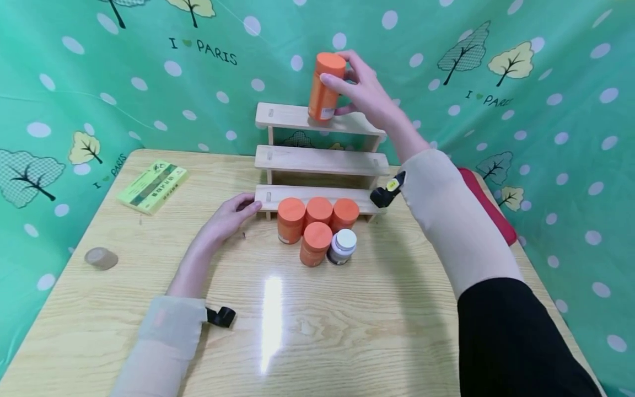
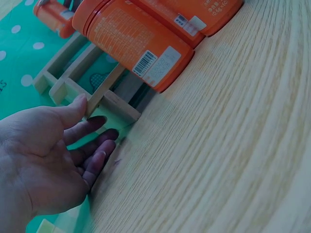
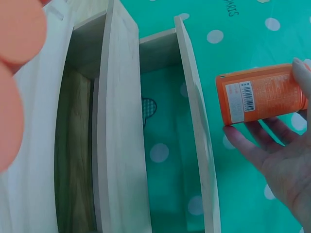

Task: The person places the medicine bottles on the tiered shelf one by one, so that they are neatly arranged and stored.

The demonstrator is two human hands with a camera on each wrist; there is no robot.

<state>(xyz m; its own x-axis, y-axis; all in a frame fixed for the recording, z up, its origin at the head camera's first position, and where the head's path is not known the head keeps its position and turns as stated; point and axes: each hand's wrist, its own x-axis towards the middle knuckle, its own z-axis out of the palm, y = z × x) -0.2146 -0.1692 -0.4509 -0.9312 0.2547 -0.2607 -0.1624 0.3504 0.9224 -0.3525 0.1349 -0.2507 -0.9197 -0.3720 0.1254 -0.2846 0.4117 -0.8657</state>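
My right hand (image 1: 364, 91) grips an orange bottle (image 1: 323, 96) with an orange lid, thumb on one side and fingers on the other. In the head view the bottle overlaps the top step of a three-step wooden rack (image 1: 288, 159); in the right wrist view, a gap shows between the bottle (image 3: 257, 94) and the top board's edge. My left hand (image 1: 230, 216) pinches the left end of the lowest step, thumb above and fingers below. Several orange bottles (image 1: 316, 242) stand upright before the rack, beside a smaller white-capped bottle (image 1: 342, 248).
A green-yellow box (image 1: 152, 186) lies at the table's back left. Nearer the left edge is a small greyish cylinder (image 1: 101, 258). A red item (image 1: 488, 207) lies along the right edge, partly behind my right sleeve. A green patterned cloth (image 1: 163, 82) hangs behind the rack.
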